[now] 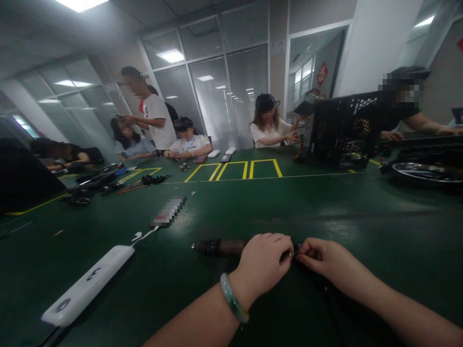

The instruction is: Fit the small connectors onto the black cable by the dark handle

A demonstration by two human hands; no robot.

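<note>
A cylindrical electric screwdriver (231, 247) with a dark body and a metal tip lies crosswise on the green table, its tip to the left. My left hand (265, 260), with a green bangle at the wrist, is closed over its rear end. Just to the right, my right hand (318, 258) pinches a thin dark cable end close to my left fingertips. A small shiny metal bit shows by the left fingers. The hands hide most of the joint between cable and tool. Below my right hand the dark cable blurs into the table.
A white power bank (90, 284) marked 3 is wired to a phone (169, 212) on the left. Cables and black parts (97, 180) lie farther left. A black computer case (342, 130) and a round metal-rimmed part (427, 171) stand right. Several people sit or stand around the table.
</note>
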